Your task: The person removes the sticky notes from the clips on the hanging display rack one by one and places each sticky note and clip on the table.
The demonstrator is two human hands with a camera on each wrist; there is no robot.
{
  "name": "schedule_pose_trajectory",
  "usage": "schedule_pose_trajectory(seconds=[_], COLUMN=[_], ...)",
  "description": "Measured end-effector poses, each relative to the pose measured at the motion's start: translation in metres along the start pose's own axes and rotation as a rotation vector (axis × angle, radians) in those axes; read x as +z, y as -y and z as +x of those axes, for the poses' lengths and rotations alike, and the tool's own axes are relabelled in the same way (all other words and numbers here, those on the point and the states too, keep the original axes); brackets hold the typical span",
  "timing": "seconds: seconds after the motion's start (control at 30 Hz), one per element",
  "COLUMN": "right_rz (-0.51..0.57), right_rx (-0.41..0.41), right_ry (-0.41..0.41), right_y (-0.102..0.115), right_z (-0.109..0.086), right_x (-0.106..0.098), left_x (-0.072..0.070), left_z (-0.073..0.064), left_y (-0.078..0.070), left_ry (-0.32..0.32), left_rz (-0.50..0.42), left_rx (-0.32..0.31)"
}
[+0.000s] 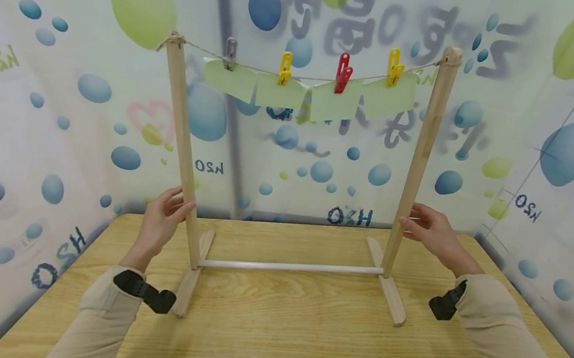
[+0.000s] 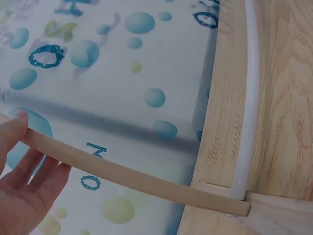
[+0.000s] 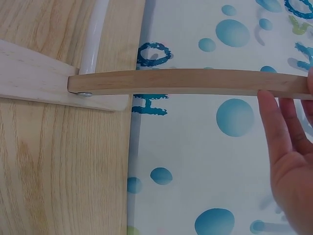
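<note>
Frame (image 1: pixel 421 158): wooden, upright on the bench (image 1: pixel 276 332) toward its far edge, between the two hands.
Left hand (image 1: pixel 161 216): grasps the left post (image 1: pixel 181 127) in its lower part, thumb and fingers on opposite sides.
Right hand (image 1: pixel 435 232): grasps the right post (image 1: pixel 434 113) in its lower part, thumb and fingertips against the wood.
Feet (image 1: pixel 393 303): one at each post's lower end, running front to back.
Rod (image 1: pixel 290 267): white, spans the posts near the base.
String (image 1: pixel 203 50): tied at the top of the left post, sags slightly, meets the right post just below its top.
Clips (image 1: pixel 343 75): four on the string; left to right gray, yellow, red, yellow.
Notes (image 1: pixel 281 95): four, pale green, hanging in a row, one under each clip.
Sleeves (image 1: pixel 100 314): beige, with a black wrist unit (image 1: pixel 141 289) at each cuff.
Backdrop (image 1: pixel 262 162): white sheet printed with blue and green drops and lettering, behind the bench and along both sides.
</note>
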State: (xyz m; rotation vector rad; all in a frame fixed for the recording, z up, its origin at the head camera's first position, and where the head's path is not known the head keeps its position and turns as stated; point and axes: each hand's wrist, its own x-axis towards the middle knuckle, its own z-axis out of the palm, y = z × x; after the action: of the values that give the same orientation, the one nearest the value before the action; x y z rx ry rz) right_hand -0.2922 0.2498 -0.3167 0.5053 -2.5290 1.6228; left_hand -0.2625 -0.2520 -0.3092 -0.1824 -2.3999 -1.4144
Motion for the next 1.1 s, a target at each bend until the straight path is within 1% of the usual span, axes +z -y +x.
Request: schedule_pose_trajectory(seconds=[0.17,0.3,0.4,0.53,0.67,0.8,0.9,1.0,1.1], right_rz=[-0.004,-0.028,-0.047,-0.086,-0.135,-0.18,-0.206,-0.211,-0.206], right_rx=[0.004,-0.007,-0.02,-0.037,-0.036,-0.027,-0.029,-0.059,-0.105], right_ry=[0.0,0.002,0.002,0.001,-0.014,-0.049,-0.076,-0.114,-0.156], right_y=[0.002,0.006,0.011,0.017,0.019,0.021,0.025,0.028,0.03], right_z=[-0.001,-0.003,-0.005,-0.008,-0.011,-0.015,-0.022,-0.026,-0.029], right_x=[0.0,0.0,-0.001,-0.004,-0.009,-0.015,-0.02,-0.023,-0.025], left_x=[-0.002,-0.004,-0.008,-0.013,-0.016,-0.019,-0.023,-0.026,-0.029], left_z=[-0.001,-0.001,-0.002,-0.005,-0.006,-0.008,-0.01,-0.013,-0.014], left_y=[0.0,-0.003,-0.005,-0.01,-0.014,-0.018,-0.021,-0.025,-0.029], left_ry=[0.005,0.002,-0.004,-0.004,-0.006,-0.028,-0.062,-0.1,-0.126], left_rz=[0.008,-0.018,-0.037,-0.041,-0.033,0.01,0.043,0.039,0.011], left_rx=[-0.006,-0.007,0.01,0.041,0.059,0.084,0.111,0.137,0.162])
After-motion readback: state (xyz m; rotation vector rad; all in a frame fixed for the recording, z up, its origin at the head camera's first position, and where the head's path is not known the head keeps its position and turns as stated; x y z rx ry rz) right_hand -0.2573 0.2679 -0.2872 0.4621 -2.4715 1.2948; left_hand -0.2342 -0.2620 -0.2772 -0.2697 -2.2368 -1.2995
